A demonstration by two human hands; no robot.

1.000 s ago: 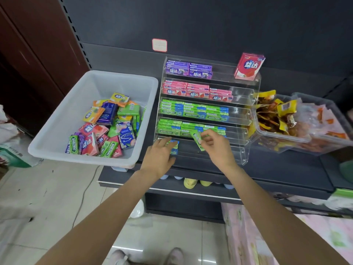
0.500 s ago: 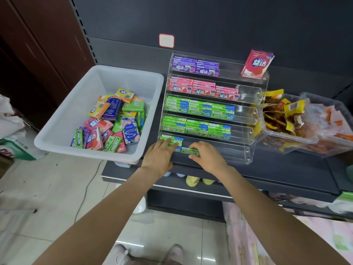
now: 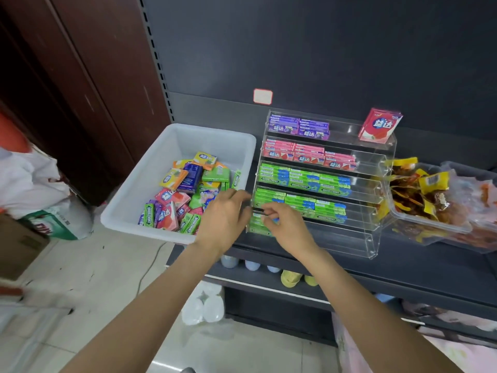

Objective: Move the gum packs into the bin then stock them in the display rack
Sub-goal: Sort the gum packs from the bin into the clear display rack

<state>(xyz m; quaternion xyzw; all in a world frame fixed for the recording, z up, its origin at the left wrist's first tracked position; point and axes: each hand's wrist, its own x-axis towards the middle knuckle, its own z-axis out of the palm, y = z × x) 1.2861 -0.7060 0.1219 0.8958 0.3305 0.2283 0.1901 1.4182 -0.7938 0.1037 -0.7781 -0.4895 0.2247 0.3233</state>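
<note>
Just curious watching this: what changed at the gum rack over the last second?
The right hand laid its green gum pack into the rack's bottom tier, at the left end. The left hand slid left to the rack's edge. The white bin stayed put.

Both hands meet at the lowest tier of the clear display rack [image 3: 382, 184]. The left hand [image 3: 223, 216] rests at its left edge, and the right hand [image 3: 287, 227] pinches green gum packs [image 3: 255, 224] there. Left of the hands sits a white bin [image 3: 172, 146] of mixed packs.
</note>
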